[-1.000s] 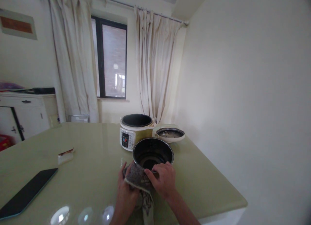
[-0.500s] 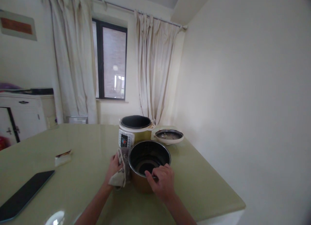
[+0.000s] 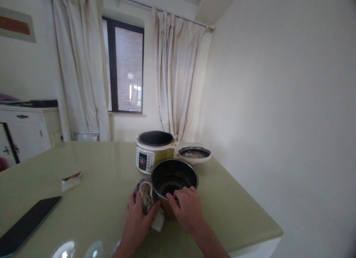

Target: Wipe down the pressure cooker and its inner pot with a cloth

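Note:
A dark-lined inner pot (image 3: 178, 170) with a brownish outside stands on the green table near its right side. My right hand (image 3: 187, 206) grips the pot's near rim, fingers over the edge and thumb toward the inside. On the pot's left outer wall, my left hand (image 3: 140, 213) holds a bunched cloth (image 3: 148, 195), its fingers curled round the fabric. Just behind the pot is the white and gold cooker body (image 3: 144, 161), open at the top. Its lid (image 3: 194, 154) lies upturned to the right of the body.
The green table (image 3: 102, 165) reaches to a wall on the right. At left lie a dark flat phone-like slab (image 3: 30, 222) and a small whitish packet (image 3: 71, 182). A white cabinet (image 3: 27, 124) and curtains (image 3: 80, 76) stand beyond.
My left hand has moved right and nearer with the cloth, wrapping lower round the pot's left side. The pot sits slightly farther right in view; my right hand keeps its rim grip.

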Action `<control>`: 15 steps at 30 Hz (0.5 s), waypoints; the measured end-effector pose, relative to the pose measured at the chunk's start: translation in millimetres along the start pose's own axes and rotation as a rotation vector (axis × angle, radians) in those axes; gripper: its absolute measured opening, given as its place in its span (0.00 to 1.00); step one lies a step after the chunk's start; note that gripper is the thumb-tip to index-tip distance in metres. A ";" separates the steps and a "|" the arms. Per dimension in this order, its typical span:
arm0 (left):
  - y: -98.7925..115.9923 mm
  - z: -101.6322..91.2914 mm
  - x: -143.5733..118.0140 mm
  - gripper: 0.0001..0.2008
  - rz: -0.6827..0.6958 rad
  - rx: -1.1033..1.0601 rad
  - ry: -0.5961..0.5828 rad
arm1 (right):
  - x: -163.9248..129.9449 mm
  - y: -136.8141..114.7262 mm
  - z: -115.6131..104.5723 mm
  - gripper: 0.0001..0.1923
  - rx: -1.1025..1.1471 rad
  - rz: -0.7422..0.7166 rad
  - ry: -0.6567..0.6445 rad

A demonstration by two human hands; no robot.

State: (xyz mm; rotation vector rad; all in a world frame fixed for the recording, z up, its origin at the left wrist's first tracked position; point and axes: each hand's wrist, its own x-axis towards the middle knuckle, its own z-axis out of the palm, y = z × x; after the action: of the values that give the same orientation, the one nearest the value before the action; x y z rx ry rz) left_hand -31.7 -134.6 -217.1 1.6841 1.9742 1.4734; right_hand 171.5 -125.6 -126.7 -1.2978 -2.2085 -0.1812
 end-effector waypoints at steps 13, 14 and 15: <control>-5.0 0.0 21.3 0.23 0.035 -0.239 -0.071 | 12.1 -41.7 11.5 0.27 -0.057 0.135 -0.142; -3.3 -5.0 31.5 0.22 0.014 -0.256 -0.083 | 9.1 -34.7 12.5 0.27 -0.053 0.099 -0.125; -1.7 -9.5 41.7 0.21 -0.006 -0.271 -0.092 | 6.0 -27.1 13.1 0.27 -0.048 0.057 -0.106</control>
State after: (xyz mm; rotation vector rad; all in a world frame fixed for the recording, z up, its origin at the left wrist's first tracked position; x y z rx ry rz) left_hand -53.9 -105.6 -194.8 1.5966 1.6463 1.5496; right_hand 141.3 -130.1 -130.0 -1.4250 -2.2640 -0.1473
